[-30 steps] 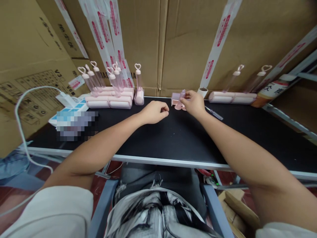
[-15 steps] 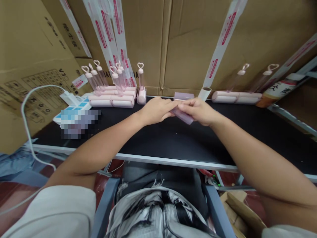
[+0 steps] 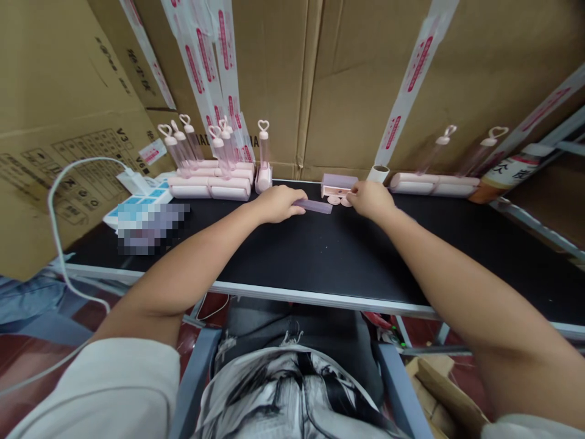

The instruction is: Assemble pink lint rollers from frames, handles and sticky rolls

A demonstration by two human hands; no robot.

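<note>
My left hand (image 3: 280, 204) is closed around one end of a flat, translucent purple strip-shaped piece (image 3: 319, 207), low over the black tabletop. Its free end points right. Fingers bent, my right hand (image 3: 373, 199) pinches at the edge of a pink disc (image 3: 347, 200); part of that disc is hidden by the fingertips. A second pink disc (image 3: 334, 199) lies beside it. Directly behind both discs sits a small box (image 3: 340, 182) with a purple top and a pink front. A white cardboard tube (image 3: 378, 174) stands just behind my right hand.
Pink cylinders with heart-topped clear tubes (image 3: 228, 188) are grouped at the left back. More pink cylinders (image 3: 434, 183) line the right back, near a labelled bottle (image 3: 510, 171). A power strip (image 3: 139, 201) with a white cable lies left. Cardboard (image 3: 365, 79) walls the rear edge.
My hands have moved apart. The purple piece, formerly between both hands, is now in my left hand alone. My right hand has shifted to the discs, and the box front and discs have come into view.
</note>
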